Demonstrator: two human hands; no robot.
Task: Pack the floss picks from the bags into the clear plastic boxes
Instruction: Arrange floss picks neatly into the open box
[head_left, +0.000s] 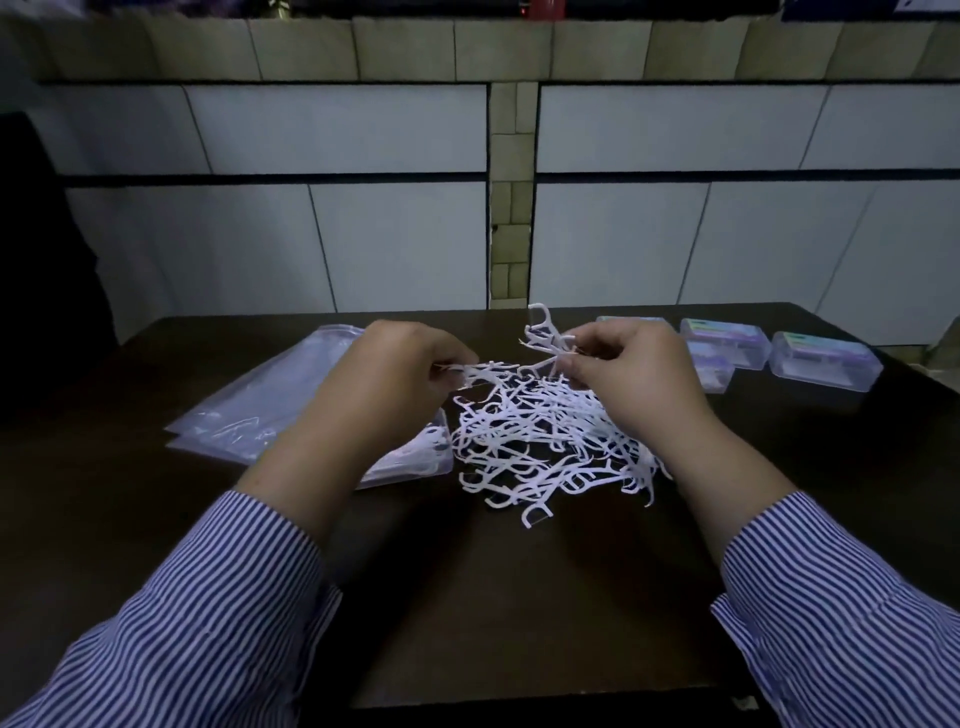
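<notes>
A loose pile of white floss picks (540, 441) lies on the dark table (493, 597) in front of me. My left hand (384, 379) pinches a few picks at the pile's left top edge. My right hand (628, 374) holds a small bunch of picks (545, 338) raised above the pile's far side. Clear plastic bags (260, 405) lie flat to the left, one with picks inside, partly hidden under my left forearm. Several clear plastic boxes (826, 358) with coloured labels stand shut at the far right.
The table's far edge meets a tiled wall (509, 208). A dark shape (47, 260) stands at the left beyond the table. My striped sleeves cover the near table corners.
</notes>
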